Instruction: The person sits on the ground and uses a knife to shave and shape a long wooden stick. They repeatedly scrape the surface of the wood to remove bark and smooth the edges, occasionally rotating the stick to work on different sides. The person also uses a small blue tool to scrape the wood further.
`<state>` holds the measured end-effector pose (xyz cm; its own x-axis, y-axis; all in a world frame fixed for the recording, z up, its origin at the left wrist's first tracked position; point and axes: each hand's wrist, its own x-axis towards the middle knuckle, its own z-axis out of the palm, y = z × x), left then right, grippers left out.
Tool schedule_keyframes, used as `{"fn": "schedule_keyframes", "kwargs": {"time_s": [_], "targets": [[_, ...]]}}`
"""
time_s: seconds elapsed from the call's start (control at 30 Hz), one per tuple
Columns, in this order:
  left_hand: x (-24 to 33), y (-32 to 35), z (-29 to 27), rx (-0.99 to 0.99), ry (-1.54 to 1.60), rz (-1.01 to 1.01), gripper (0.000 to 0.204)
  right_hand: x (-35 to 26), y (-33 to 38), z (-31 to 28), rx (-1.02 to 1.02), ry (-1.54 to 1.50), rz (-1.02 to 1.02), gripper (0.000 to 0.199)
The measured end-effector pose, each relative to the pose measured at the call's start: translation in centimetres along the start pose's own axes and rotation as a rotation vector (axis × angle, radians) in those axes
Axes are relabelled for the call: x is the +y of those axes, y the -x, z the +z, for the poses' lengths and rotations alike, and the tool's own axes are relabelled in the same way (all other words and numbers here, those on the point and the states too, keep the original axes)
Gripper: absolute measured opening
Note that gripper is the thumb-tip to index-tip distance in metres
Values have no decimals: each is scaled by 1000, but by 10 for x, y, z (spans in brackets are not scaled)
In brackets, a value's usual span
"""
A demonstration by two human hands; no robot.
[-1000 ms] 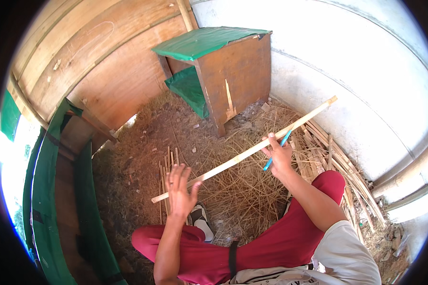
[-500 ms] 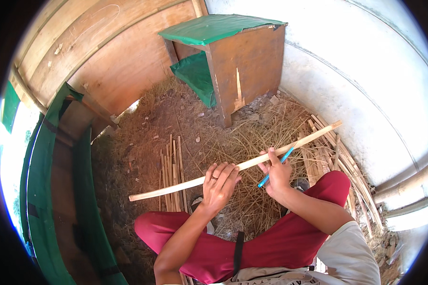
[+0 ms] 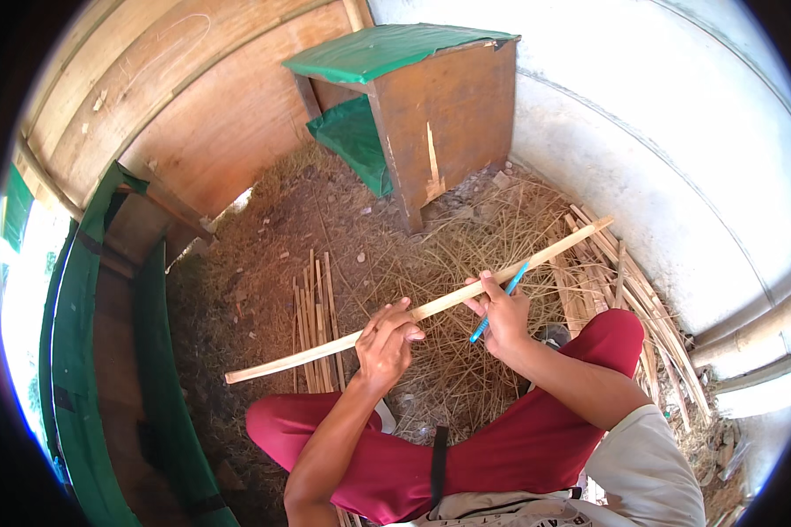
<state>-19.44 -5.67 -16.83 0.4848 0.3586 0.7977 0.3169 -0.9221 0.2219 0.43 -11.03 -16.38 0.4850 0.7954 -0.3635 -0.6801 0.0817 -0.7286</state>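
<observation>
A long, pale bamboo strip [image 3: 294, 361] lies slantwise in front of me, raised above my lap, its right end farther away. My left hand [image 3: 383, 350] is closed around it left of the middle, fingers curled over the top. Farther right, my right hand [image 3: 507, 318] pinches the strip near the thumb. The same hand also holds a thin blue tool [image 3: 478, 331] with a ribbed lower end, its upper tip against the strip. What kind of tool it is, I cannot make out.
Several cut strips [image 3: 329, 312] lie on the dirt floor ahead, and a larger pile [image 3: 650, 303] runs along the white wall [image 3: 642, 167]. Straw-like shavings [image 3: 453, 378] spread between my legs. Beyond stands a wooden desk [image 3: 453, 114] with a green cover; green-covered benches [image 3: 79, 351] line the left.
The strip has shifted slightly left and toward me. My left hand has moved with it, down and left. My right hand, with the blue tool, has drifted slightly left.
</observation>
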Motion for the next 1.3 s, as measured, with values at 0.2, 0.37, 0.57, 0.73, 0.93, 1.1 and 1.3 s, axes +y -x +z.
{"fn": "schedule_keyframes", "kwargs": {"time_s": [0.2, 0.37, 0.57, 0.73, 0.93, 1.1, 1.3], "targets": [[-1, 4, -6, -30, 4, 49, 22, -4, 5, 3, 34, -25, 32, 15], [5, -1, -12, -48, -82, 87, 25, -11, 2, 3, -19, -28, 59, 13], [4, -1, -13, -27, -52, 17, 30, -5, 0, 1, -45, -27, 58, 13], [0, 1, -12, 125, 57, -46, 21, -7, -15, -4, -17, -29, 32, 13], [-58, -3, -80, 89, -540, -287, 35, -13, -34, -5, -31, -64, -25, 13], [-54, -8, -77, -52, -811, -498, 71, -18, -26, 2, -78, -27, -54, 14], [-15, -16, -69, -437, -401, -210, 54, -20, -22, 4, -162, -15, -34, 16]]}}
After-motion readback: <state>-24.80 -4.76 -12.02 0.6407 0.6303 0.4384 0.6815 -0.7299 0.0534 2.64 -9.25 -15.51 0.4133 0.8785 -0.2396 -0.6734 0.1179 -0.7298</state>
